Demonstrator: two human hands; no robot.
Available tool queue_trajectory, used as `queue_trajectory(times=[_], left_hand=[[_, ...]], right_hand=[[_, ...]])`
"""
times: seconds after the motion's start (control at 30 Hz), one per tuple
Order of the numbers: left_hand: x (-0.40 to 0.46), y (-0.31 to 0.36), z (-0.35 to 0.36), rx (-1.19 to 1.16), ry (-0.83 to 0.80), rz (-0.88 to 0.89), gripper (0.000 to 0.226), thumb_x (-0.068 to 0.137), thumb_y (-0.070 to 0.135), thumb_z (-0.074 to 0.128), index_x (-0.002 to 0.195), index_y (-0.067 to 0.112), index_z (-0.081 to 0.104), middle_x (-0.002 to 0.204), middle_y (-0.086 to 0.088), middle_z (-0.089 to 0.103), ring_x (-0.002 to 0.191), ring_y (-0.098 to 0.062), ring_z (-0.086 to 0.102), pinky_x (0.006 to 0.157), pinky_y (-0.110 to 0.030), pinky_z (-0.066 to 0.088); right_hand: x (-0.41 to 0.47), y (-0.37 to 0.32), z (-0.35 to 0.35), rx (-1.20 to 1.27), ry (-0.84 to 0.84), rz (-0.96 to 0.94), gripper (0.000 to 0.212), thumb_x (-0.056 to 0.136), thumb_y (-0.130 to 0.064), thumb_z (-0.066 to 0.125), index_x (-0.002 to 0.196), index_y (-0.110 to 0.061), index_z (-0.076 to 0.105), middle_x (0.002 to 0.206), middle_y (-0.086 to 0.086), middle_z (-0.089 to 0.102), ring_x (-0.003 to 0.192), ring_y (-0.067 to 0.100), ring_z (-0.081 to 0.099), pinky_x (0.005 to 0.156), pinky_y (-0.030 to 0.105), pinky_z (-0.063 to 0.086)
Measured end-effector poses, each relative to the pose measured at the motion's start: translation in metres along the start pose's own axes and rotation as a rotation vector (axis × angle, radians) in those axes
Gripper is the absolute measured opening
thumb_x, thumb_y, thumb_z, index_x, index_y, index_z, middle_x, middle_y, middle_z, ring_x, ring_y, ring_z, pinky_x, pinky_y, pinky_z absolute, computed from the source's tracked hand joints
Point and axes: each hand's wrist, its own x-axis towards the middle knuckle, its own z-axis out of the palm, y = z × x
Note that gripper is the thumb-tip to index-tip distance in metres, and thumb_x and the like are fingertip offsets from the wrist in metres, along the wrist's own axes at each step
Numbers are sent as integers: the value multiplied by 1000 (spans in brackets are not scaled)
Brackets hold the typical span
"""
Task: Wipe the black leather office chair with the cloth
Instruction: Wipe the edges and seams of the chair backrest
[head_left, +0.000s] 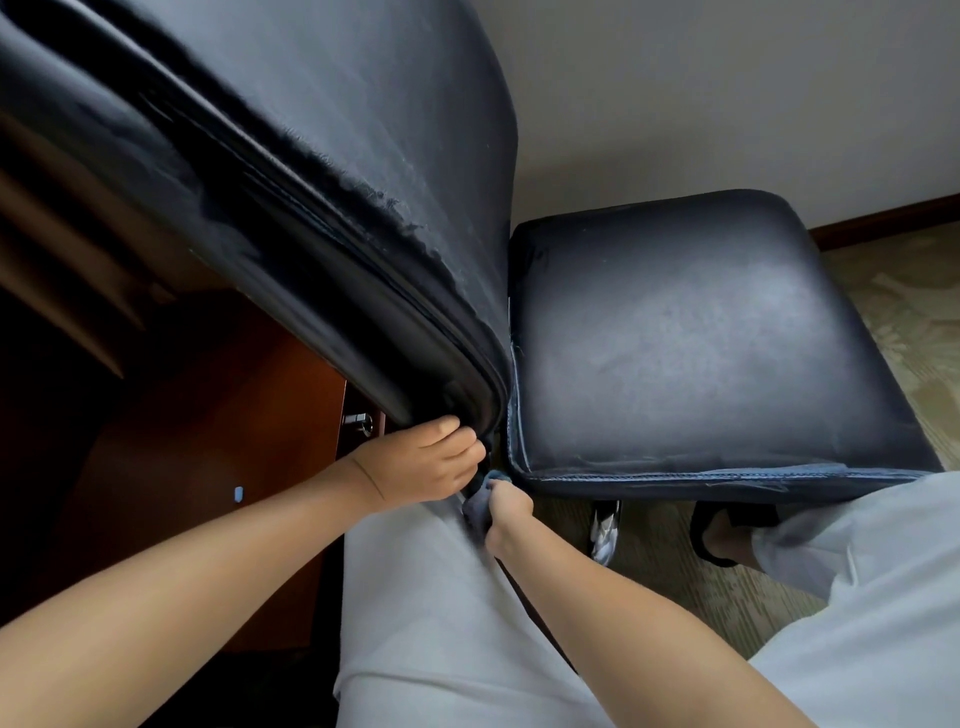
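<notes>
The black leather office chair fills the upper view: its worn backrest (291, 171) leans across the upper left, and its seat cushion (691, 343) lies to the right. My left hand (426, 460) grips the bottom corner of the backrest where it meets the seat. Just below it, my right hand (506, 512) is closed on a bunched blue-grey cloth (480, 499), pressed into the gap under the seat's near corner. Much of the cloth is hidden by my fingers.
A reddish wooden cabinet (208, 441) with a metal handle (358, 420) stands at the left behind the backrest. My legs in light trousers (431, 623) take up the foreground. A chrome chair leg (605, 530) and my sandalled foot (727, 535) rest on the patterned carpet (909, 322).
</notes>
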Motion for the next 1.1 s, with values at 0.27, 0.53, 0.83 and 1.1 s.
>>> queue_trajectory(times=[0.27, 0.53, 0.83, 1.1], left_hand=[[-2, -2, 0, 29, -21, 2, 22, 90, 9, 43, 73, 16, 55, 74, 4, 54, 75, -20, 41, 83, -33, 36], [2, -6, -6, 30, -41, 25, 19, 83, 9, 51, 67, 17, 58, 72, 0, 56, 71, -20, 49, 78, -34, 37], [1, -2, -1, 26, -29, -23, 42, 93, 1, 29, 69, 17, 58, 73, 2, 56, 71, -19, 52, 79, -33, 36], [4, -3, -4, -7, -4, -46, 40, 93, 0, 27, 70, 17, 56, 70, 2, 56, 66, -17, 54, 76, -33, 36]], right_hand=[[-17, -6, 1, 183, -2, -49, 15, 87, -1, 58, 96, -8, 68, 85, 10, 63, 78, 23, 59, 74, 33, 51], [-13, 3, 3, -127, 40, -398, 27, 91, -1, 50, 76, -21, 58, 70, -7, 52, 80, 17, 51, 72, 25, 44], [-7, -6, 1, -597, 211, -280, 26, 93, -10, 50, 116, -8, 62, 115, 12, 63, 109, 28, 58, 91, 31, 45], [-23, 11, 2, -352, 185, -626, 33, 90, -2, 52, 119, -12, 64, 114, 3, 65, 105, 18, 57, 84, 18, 37]])
